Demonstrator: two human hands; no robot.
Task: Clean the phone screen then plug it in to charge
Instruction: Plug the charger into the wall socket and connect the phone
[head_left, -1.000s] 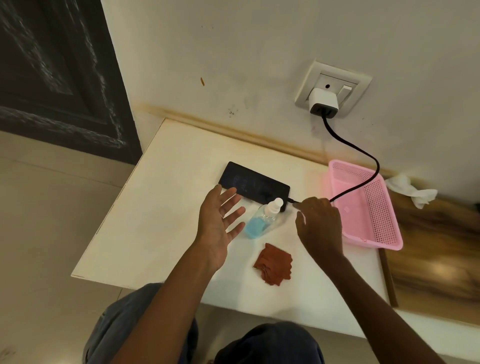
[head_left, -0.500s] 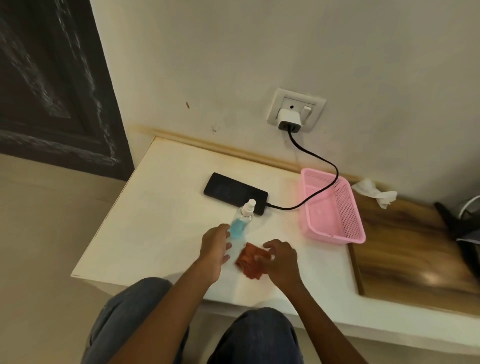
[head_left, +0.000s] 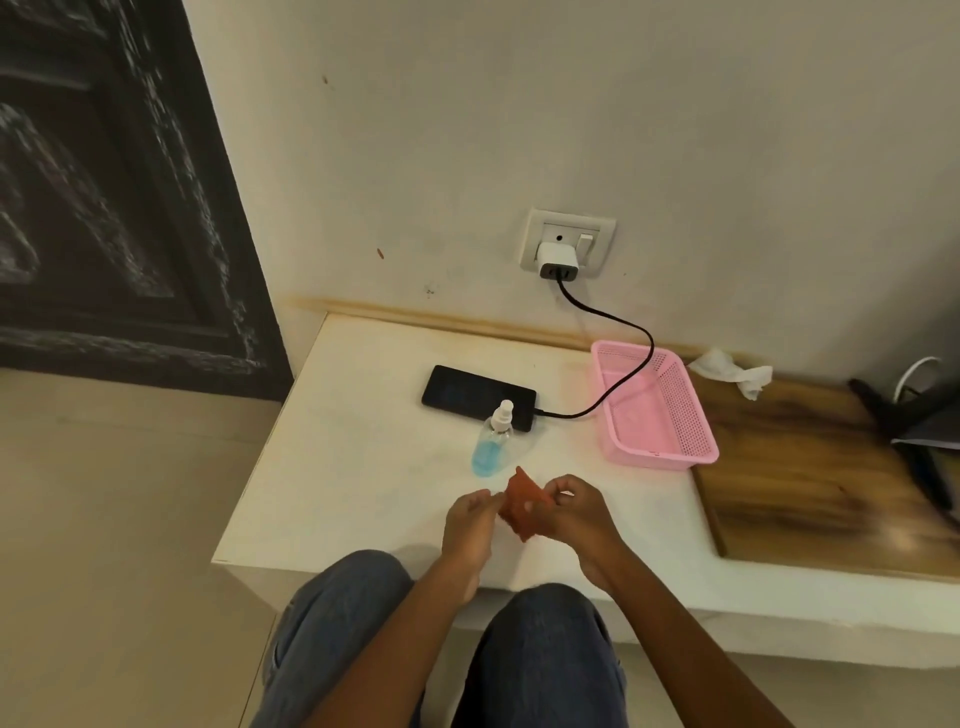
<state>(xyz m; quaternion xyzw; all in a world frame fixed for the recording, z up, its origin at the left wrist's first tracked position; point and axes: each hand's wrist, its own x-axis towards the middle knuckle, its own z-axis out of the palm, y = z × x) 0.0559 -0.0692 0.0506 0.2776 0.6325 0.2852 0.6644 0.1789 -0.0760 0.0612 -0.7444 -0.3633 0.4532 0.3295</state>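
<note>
White table (head_left: 363, 467) first: phone (head_left: 478, 396) lies flat near the wall w/ cable (head_left: 613, 374) seated in its right end, so I judge charging done. Both my hands, left hand (head_left: 470, 519) & right hand (head_left: 576, 512), pinch the rust cloth (head_left: 522, 501). Next: set it down, probably.

Dim warm indoor light, soft shadows, slight overall blur, wide-angle bending at edges
</note>
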